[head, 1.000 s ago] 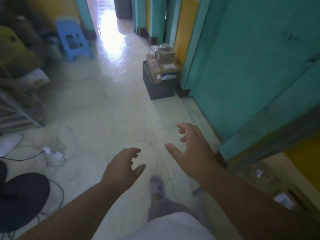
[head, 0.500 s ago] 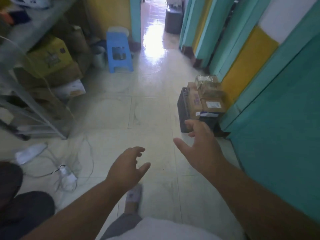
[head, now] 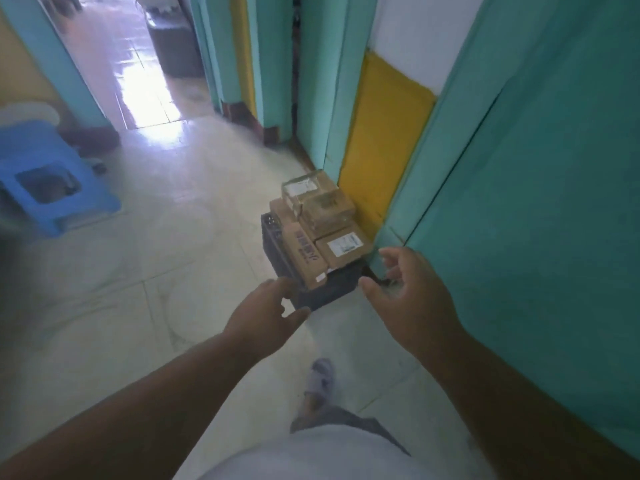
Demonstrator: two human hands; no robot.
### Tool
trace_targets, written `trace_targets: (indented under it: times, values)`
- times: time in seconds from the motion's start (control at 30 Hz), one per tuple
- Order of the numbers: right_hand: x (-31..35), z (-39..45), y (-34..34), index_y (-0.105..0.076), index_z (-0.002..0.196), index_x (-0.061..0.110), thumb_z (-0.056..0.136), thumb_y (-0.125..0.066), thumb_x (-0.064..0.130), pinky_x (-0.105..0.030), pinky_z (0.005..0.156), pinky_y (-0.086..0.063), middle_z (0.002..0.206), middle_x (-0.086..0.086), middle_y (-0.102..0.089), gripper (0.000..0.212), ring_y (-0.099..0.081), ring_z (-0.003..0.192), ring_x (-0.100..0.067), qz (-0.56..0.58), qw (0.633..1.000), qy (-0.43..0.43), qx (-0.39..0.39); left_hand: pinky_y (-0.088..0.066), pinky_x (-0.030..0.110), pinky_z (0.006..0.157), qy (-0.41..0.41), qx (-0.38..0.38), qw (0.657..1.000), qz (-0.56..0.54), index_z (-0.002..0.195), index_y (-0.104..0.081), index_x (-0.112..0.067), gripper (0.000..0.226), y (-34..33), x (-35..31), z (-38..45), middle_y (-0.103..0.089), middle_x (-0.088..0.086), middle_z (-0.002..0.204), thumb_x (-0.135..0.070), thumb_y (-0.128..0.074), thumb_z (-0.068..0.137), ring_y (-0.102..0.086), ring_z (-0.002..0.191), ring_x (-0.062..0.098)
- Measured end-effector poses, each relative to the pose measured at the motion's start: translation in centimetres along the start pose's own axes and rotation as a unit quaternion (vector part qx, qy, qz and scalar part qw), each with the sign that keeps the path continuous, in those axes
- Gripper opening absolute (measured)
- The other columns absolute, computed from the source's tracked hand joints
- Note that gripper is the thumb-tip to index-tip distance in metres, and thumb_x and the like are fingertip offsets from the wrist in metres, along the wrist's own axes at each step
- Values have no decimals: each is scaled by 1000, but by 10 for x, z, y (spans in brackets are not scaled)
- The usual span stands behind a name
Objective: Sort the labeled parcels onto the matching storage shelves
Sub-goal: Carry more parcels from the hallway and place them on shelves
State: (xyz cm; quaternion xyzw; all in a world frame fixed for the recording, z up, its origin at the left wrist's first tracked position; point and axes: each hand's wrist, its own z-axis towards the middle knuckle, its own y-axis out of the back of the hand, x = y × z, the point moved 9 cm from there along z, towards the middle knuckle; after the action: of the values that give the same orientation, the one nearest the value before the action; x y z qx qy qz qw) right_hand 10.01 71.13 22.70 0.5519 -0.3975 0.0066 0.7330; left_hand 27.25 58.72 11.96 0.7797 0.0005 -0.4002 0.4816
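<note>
Pale tiled floor (head: pixel 194 271) with a dark crate (head: pixel 322 289) of parcels (head: pixel 318 220), a blue stool (head: pixel 52 174).

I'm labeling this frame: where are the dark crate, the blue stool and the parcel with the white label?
dark crate (head: pixel 325 292): head view, near front wall.
blue stool (head: pixel 31 140): head view, top surface.
parcel with the white label (head: pixel 346 245): head view, its label.

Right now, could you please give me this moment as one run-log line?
phase: reaching | left hand: empty | right hand: empty | target: parcels in dark crate by wall
</note>
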Motion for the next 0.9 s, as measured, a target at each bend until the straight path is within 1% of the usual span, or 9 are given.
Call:
trace_targets:
  times: [0.07,0.13,0.3,0.37,0.47,0.57,0.63,0.73,0.9]
  values:
    - [-17,53,-14,-54,128,20,89,-70,38,1,60,-32,122,2,-58,46,-53,99,-8,-3,1000,-20,14,-57,32,83,5,14,1000,4,128,-54,-32,41,4,-4,53,-59,-8,120,-47,-65,92,-61,95,10]
    - [-18,107,-23,-52,131,22,90,-68,40,-3,64,-30,126,2,-57,48,-56,106,-12,-8,999,-22,24,-58,31,83,11,24,1000,7,128,-53,-33,41,18,-3,97,-59,-9,120,-46,-65,92,-61,95,10]
    - [-1,230,-43,-49,133,23,91,-64,44,-15,72,-39,126,4,-55,50,-54,109,-11,-28,999,-21,22,-58,30,82,21,44,998,26,133,-51,-33,44,57,18,204,-59,-10,121,-45,-63,93,-61,96,9]
    - [0,272,-57,-49,134,22,91,-64,43,-20,77,-43,125,3,-54,50,-55,109,-11,-35,999,-32,20,-58,27,77,23,59,998,19,134,-51,-33,44,61,31,254,-60,-11,121,-44,-64,93,-62,96,9]
    - [-6,326,-84,-50,133,20,90,-65,43,-19,75,-42,122,1,-55,51,-54,106,-12,-39,997,-67,11,-57,25,67,34,118,992,-9,130,-54,-32,39,51,52,333,-62,-11,117,-40,-65,93,-64,94,10]
    - [-24,370,-115,-51,132,19,90,-65,43,-6,65,-36,122,1,-55,50,-52,104,-8,-50,991,-127,-8,-62,34,69,18,178,984,-2,120,-55,-36,31,36,70,419,-66,-11,106,-40,-65,90,-68,89,12]
    - [-34,396,-140,-51,132,19,91,-65,42,-4,64,-35,124,1,-55,50,-52,105,-8,-41,986,-162,-7,-60,29,62,22,209,978,-5,115,-54,-39,28,29,84,466,-66,-15,100,-39,-65,90,-68,87,10]
    - [-55,423,-172,-50,133,19,90,-65,42,-8,69,-36,124,0,-55,51,-53,107,-10,-36,976,-213,5,-46,17,52,56,250,966,-18,119,-53,-38,29,18,94,510,-65,-16,96,-36,-64,93,-63,79,1]
    - [-113,457,-225,-49,135,21,90,-65,45,-22,76,-44,129,-2,-51,54,-53,113,-14,-43,960,-277,23,-47,24,55,118,298,947,-19,131,-51,-30,42,-32,122,557,-68,-7,109,-38,-65,92,-66,85,9]
